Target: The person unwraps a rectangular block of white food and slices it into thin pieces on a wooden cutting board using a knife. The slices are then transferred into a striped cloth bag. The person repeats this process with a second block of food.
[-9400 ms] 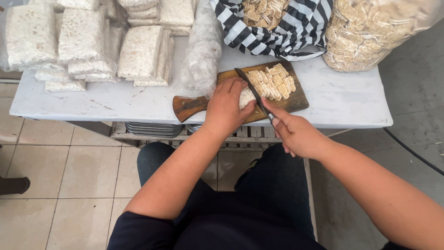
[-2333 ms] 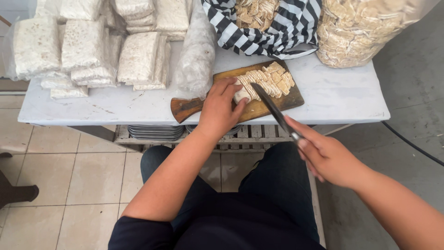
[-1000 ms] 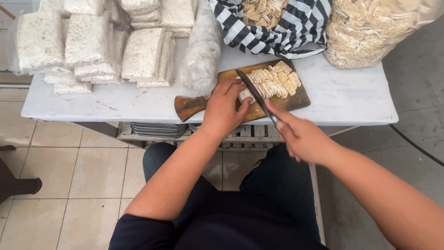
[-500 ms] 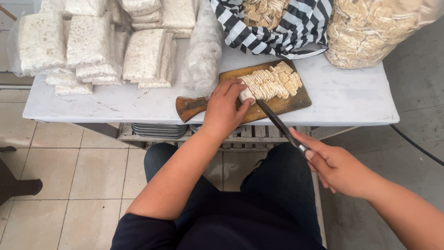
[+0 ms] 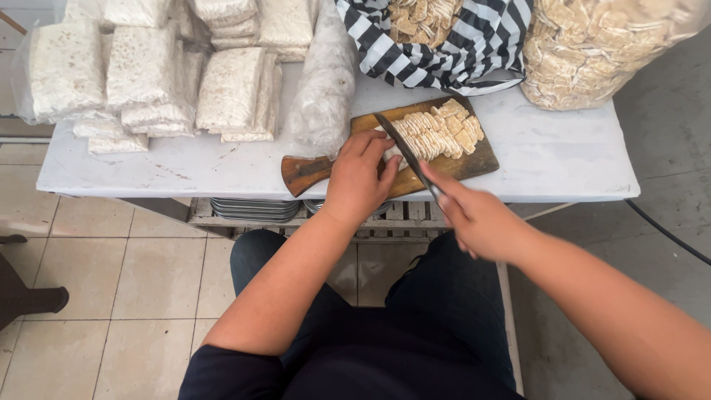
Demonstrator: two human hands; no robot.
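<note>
Right hand (image 5: 478,218) has brought the knife (image 5: 404,148) back onto the tempeh block (image 5: 390,150).

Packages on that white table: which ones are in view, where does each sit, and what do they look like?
Wrapped blocks: stacked at the table's far left; flat pale rectangles in clear plastic.
Clear bag: upright between the blocks and the cutting board; crumpled, cloudy.
Striped cloth bundle: behind the board; black and white, open over tan slices.
Large plastic sack: far right corner; bulging, transparent, full of pale slices.
No labels, signs or screens show.
</note>
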